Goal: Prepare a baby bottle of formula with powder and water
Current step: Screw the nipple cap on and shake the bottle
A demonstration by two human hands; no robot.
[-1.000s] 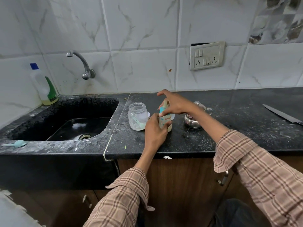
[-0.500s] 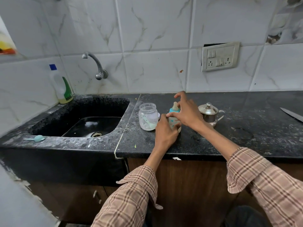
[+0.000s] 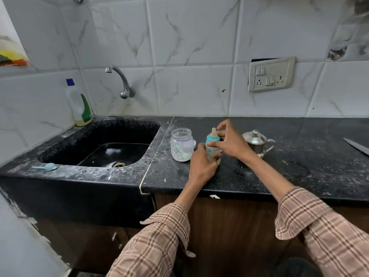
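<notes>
A small baby bottle (image 3: 212, 147) with a blue collar and a pale teat stands upright on the black counter (image 3: 259, 176). My left hand (image 3: 202, 164) grips its body from the near side. My right hand (image 3: 231, 142) is at the blue collar, thumb and fingers pinching it, index finger raised. Left of the bottle stands an open clear jar (image 3: 182, 144) with white powder and a scoop inside. A small lidded steel pot (image 3: 257, 141) sits just right of my right hand.
A black sink (image 3: 99, 144) with a tap (image 3: 119, 80) lies to the left, a detergent bottle (image 3: 79, 104) at its back corner and a light blue scoop (image 3: 47, 167) on its front rim. A knife (image 3: 357, 147) lies far right. A socket plate (image 3: 270, 73) is on the wall.
The teat, covered by my right hand a second ago, now shows above the collar. My view has lifted and shifted left. Both hands stay on the bottle.
</notes>
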